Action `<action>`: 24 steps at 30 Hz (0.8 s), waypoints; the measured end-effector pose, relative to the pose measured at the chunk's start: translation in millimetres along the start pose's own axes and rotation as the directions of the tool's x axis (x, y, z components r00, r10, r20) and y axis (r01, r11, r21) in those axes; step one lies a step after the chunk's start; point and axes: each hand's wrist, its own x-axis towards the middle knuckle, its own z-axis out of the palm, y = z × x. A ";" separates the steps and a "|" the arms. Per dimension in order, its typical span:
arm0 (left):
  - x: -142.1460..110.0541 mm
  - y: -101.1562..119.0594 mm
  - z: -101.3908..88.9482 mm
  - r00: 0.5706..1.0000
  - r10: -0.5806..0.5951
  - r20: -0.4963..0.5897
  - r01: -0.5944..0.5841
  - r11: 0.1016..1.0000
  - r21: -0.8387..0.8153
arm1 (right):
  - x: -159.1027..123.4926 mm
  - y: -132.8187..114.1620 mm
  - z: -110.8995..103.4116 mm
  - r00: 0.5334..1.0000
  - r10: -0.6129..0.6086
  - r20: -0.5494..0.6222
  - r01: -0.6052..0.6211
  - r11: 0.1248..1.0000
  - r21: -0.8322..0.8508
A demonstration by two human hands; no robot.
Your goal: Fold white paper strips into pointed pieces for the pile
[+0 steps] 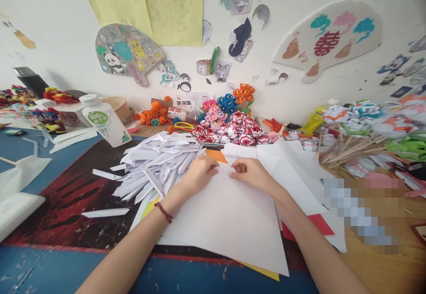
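Observation:
My left hand (pixel 201 172) and my right hand (pixel 251 174) face each other over a stack of large white sheets (pixel 233 223). Both have thumb and fingers pinched on a small white piece of paper (pixel 223 169) stretched between them. Its edges blend into the white sheet below, so its exact shape is hard to make out. Left of my left hand lies a heap of folded white paper strips (pixel 156 160), with one loose folded strip (pixel 105 212) nearer the front. An orange paper (pixel 217 155) shows just beyond my fingertips.
A white glue bottle (pixel 105 121) stands behind the heap. Red-and-white paper flowers (pixel 233 129) and colourful bouquets line the wall. Wooden sticks (pixel 353 149) lie at right, near red paper (pixel 322 225). A white box-like object (pixel 20 212) sits at far left.

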 end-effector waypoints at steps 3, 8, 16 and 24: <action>-0.7 0.2 1.4 1.000 -0.013 -0.019 0.012 1.000 -0.012 | 0.8 -0.4 1.1 1.000 -0.011 -0.012 0.011 1.000 -0.003; -0.6 0.2 2.2 0.998 0.053 -0.037 -0.053 0.999 0.005 | 3.3 3.3 6.0 0.996 -0.040 -0.083 0.036 0.998 -0.049; -1.9 2.2 -2.0 0.992 0.130 0.000 -0.129 0.985 0.111 | 1.1 3.7 2.6 0.984 -0.164 -0.071 0.143 0.961 -0.238; -6.3 10.8 -13.7 0.970 0.207 0.128 -0.232 0.943 0.236 | -9.0 -10.5 -2.6 0.949 -0.316 -0.013 0.281 0.862 -0.423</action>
